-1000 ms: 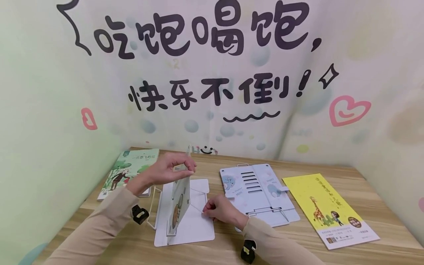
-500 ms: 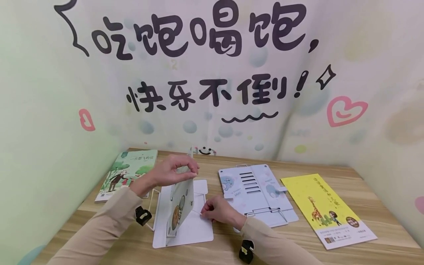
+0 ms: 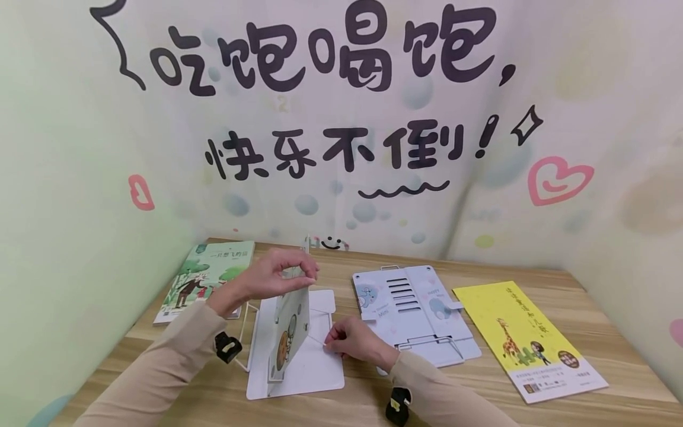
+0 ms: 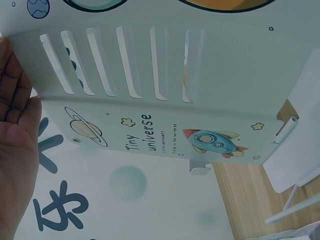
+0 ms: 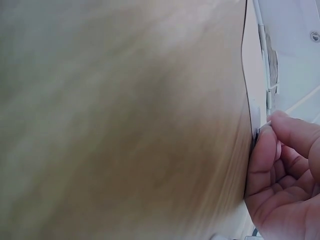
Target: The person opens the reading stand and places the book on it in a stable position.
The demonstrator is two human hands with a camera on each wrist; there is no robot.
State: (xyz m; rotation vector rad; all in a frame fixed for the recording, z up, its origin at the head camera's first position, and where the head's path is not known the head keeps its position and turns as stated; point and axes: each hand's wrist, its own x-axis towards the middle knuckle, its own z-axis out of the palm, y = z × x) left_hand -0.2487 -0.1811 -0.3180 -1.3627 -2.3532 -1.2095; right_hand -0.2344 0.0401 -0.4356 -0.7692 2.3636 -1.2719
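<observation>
A white book stand (image 3: 297, 379) has its base plate flat on the table and its slotted panel (image 3: 293, 332) raised steeply above it. My left hand (image 3: 280, 274) grips the panel's top edge between thumb and fingers. In the left wrist view the panel (image 4: 240, 75) shows planets, a rocket and "Tiny universe", with my left hand (image 4: 17, 130) at its edge. My right hand (image 3: 356, 341) pinches the thin wire support near the base plate's right side. In the right wrist view, thumb and forefinger of my right hand (image 5: 287, 165) meet on that wire (image 5: 302, 101).
A second book stand (image 3: 416, 314), pale blue with elephants, lies folded flat on the table (image 3: 373, 403) to the right. Further right is a yellow book (image 3: 525, 332) with a giraffe. A green picture book (image 3: 210, 276) lies back left. A printed backdrop (image 3: 331, 219) stands behind.
Both hands keep their holds on the stand and hardly move. The whole head view shifts slightly; the panel stays raised at about the same angle.
</observation>
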